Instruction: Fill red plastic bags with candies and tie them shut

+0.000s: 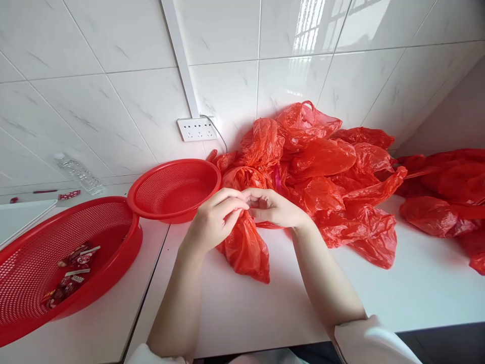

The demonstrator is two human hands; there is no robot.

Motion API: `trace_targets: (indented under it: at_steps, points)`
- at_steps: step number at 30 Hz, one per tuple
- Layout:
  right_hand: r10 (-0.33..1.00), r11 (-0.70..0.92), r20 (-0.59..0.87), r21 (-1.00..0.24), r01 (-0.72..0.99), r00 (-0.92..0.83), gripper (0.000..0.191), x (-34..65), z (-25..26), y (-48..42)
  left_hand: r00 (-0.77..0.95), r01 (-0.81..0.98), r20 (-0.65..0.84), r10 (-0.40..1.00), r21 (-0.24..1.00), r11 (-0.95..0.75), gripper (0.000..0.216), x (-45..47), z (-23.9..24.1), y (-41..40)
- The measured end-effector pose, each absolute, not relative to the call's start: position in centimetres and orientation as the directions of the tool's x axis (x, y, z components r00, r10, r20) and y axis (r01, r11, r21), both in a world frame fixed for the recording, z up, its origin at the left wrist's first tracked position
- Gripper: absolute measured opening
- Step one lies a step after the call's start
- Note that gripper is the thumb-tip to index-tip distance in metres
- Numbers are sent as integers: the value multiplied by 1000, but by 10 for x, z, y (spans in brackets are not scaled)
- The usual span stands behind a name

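- Grip: left hand [214, 220] pinches the gathered neck of a red bag [250, 253] between thumb and forefinger. Right hand [278, 208] meets it at that neck, fingers curled, thumb beneath; its fingertips are partly hidden, so I cannot tell whether they pinch plastic.
- Position: red bag hangs from the fingers toward 5 o'clock, over the white table [288, 308]. Clock is centred on this bag, 12 toward the tiled wall [227, 40]. Contents, if any, not visible.
- Step (judgement): closing the neck, by twisting or knotting; cannot tell which.
- Next move (judgement): calls for a firm left pinch while the right fingers draw the plastic snug. Thin film could slip or tear if pulled hard.
- Surroundings: heap of red bags [322, 197] at 1 to 2 o'clock; second heap [435, 217] near 3. Small red basket [174, 215] at 10 to 11; large red basket [131, 237] at 9, holding wrapped packets [78, 260].
- Writing: packets carry pale print, too small to read. Clear bottle [81, 174] at 10: no label made out. Socket strip [197, 130] at 11: no legible marking. No lettering found on the bags.
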State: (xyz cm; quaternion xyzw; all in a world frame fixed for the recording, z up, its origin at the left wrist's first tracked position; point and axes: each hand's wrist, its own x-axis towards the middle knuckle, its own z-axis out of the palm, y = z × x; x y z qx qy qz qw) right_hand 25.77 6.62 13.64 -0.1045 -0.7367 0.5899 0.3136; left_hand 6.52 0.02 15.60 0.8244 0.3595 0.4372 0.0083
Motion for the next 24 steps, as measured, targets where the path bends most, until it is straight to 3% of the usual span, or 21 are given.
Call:
trace_targets:
  at_steps: [4, 7, 10, 13, 18, 21, 24]
  points:
    - [583, 290, 295, -946, -144, -758, 23, 263, 138, 66, 403, 545, 570, 716, 478, -688, 36, 66, 160, 0]
    - [618, 262, 260, -958, -117, -742, 24, 265, 138, 66, 467, 585, 420, 778, 513, -628, 47, 61, 160, 0]
    - [634, 153, 191, -981, -121, -749, 34, 266, 137, 67, 425, 652, 348, 836, 523, -549, 44, 56, 158, 0]
    - [641, 124, 170, -985, -118, -748, 32, 267, 137, 66, 347, 725, 374, 860, 475, -498, 28, 55, 156, 1]
    - [577, 222, 217, -970, -105, -787, 30, 263, 135, 66, 175, 798, 488, 855, 439, -414, 12, 62, 156, 2]
    - [584, 281, 302, -946, -161, -753, 23, 258, 131, 69, 250, 724, 405, 880, 525, -448, 12, 61, 158, 0]
    - [679, 388, 377, -913, -128, -630, 19, 260, 127, 74, 353, 598, 351, 868, 628, -497, 21, 54, 161, -3]
